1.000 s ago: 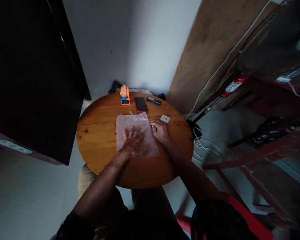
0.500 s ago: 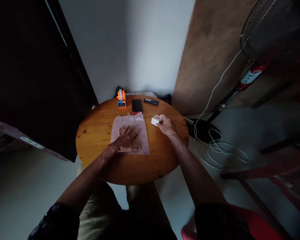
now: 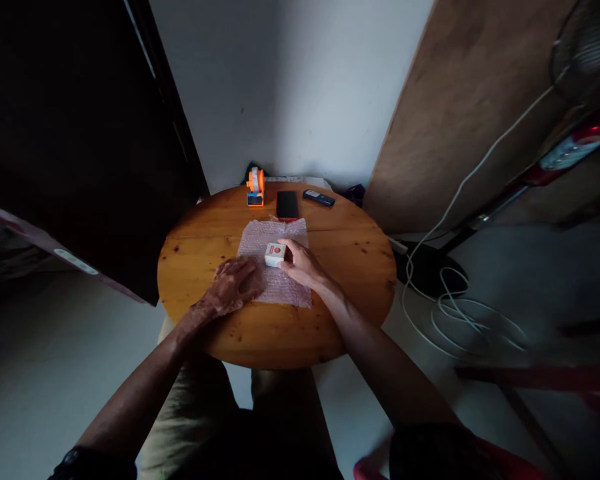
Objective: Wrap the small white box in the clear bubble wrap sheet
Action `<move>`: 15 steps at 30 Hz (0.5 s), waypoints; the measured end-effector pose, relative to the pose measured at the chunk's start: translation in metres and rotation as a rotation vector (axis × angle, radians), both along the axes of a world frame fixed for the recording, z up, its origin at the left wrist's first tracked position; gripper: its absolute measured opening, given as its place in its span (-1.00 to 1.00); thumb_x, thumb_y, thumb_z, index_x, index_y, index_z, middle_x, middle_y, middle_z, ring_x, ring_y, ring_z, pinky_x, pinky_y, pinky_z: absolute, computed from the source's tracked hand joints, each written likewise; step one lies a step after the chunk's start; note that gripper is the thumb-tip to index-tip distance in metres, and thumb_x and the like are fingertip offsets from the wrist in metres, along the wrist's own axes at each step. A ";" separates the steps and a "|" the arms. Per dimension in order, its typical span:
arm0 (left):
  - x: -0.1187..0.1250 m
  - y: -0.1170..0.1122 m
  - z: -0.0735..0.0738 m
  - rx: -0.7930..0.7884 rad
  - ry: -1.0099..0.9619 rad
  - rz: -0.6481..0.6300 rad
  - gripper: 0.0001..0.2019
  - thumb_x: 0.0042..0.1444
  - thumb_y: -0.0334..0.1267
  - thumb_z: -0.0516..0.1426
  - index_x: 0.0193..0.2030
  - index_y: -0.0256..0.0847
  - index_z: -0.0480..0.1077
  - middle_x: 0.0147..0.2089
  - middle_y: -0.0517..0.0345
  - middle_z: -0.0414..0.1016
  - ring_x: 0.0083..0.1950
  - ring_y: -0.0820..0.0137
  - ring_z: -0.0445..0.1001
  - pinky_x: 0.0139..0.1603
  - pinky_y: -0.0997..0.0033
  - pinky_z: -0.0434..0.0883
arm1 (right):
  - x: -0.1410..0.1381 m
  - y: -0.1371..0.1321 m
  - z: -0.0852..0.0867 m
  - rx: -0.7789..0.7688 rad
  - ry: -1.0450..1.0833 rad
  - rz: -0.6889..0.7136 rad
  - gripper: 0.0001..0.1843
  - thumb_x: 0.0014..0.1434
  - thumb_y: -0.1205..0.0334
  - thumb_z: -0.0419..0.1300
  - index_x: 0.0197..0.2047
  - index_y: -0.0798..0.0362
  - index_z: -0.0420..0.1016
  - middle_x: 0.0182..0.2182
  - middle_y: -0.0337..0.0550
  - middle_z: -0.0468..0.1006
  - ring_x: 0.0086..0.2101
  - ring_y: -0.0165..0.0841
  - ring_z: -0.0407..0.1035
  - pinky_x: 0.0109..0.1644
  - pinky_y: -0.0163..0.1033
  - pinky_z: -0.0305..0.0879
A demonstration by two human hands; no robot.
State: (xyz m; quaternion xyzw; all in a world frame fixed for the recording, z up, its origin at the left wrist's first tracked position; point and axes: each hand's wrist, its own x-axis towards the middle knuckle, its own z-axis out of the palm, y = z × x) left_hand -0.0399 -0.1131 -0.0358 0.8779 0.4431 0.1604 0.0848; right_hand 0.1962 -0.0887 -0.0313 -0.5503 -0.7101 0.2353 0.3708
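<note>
A small white box point(image 3: 275, 254) with red print on its top is held by the right hand point(image 3: 303, 265), pinched at its right side between the thumb and the curved fingers. It is placed upright over the middle of a sheet of bubble wrap point(image 3: 283, 290); whether its base is resting on the sheet cannot be told. The sheet is spread flat on a round wooden table point(image 3: 190, 273). Its left edge is covered by the left hand point(image 3: 231, 283), which is laid palm down with the fingers loosely spread and nothing gripped. Just beyond the sheet's far edge, a dark phone with a red border point(image 3: 287, 205) is seen lying flat. To its left, near the table's far rim, an orange and blue tape dispenser point(image 3: 255, 189) is stood, and to its right a small dark handset point(image 3: 319, 197) is laid at a slant.
</note>
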 end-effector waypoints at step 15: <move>-0.001 -0.016 -0.015 0.110 -0.060 0.080 -0.37 0.13 0.11 0.19 0.24 -0.27 0.40 0.33 -0.20 0.34 0.38 -0.02 0.23 0.39 -0.10 0.15 | 0.001 -0.007 -0.011 0.080 -0.077 0.056 -0.38 0.00 0.40 0.19 0.17 -0.01 0.34 0.03 -0.06 0.56 -0.03 -0.19 0.48 0.11 -0.04 0.39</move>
